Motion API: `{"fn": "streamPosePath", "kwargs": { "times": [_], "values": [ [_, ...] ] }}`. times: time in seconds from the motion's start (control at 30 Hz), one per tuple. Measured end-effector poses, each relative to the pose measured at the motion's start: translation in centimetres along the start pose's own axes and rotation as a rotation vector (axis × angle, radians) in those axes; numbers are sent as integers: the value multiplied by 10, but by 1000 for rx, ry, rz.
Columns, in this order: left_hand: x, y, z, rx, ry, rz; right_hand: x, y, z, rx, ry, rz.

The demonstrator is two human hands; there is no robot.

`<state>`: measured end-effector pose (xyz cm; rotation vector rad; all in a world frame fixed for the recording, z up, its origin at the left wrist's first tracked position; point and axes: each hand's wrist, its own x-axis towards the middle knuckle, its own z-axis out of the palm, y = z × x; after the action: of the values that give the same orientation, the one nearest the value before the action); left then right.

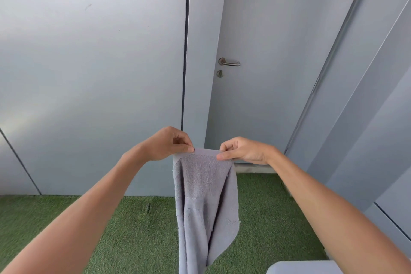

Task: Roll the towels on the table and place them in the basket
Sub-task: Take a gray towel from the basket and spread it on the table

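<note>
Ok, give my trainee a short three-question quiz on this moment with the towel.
1. True or false: the grey towel lies flat on a table.
2. Which hand pinches its top edge: A left hand, B right hand, C both?
3. Fill in: behind the towel is a door with a metal ____.

Key: 1 false, it hangs in the air over green turf. 2 C. 3 handle.

Soft, even daylight is seen throughout, with hardly any shadows. A faint bright patch lies on the left wall (29,118). Straight lines are bent near the edges by wide-angle distortion.
</note>
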<state>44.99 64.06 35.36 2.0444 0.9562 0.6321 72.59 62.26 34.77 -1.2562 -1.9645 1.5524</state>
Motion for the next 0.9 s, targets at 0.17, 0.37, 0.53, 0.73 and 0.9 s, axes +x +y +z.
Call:
{"fn": "streamPosePath", "kwargs": {
  "times": [0.17, 0.37, 0.53, 0.73, 0.9],
  "values": [
    [-3, -31, -8, 147, 88, -52, -22, 33, -19, -155, 55, 147],
    [0, -36, 3, 189, 213, -106, -41, 36, -29, -345, 300, 51],
    [23, -1, 52, -16, 96, 43, -21, -9, -4, -553, 204, -74],
    [30, -1, 68, -98, 9, 71, -29, -17, -2, -540, 174, -88],
    [29, 0, 74, 7, -13, 66, -32, 4, -3, -437, 151, 29]
  ]
}}
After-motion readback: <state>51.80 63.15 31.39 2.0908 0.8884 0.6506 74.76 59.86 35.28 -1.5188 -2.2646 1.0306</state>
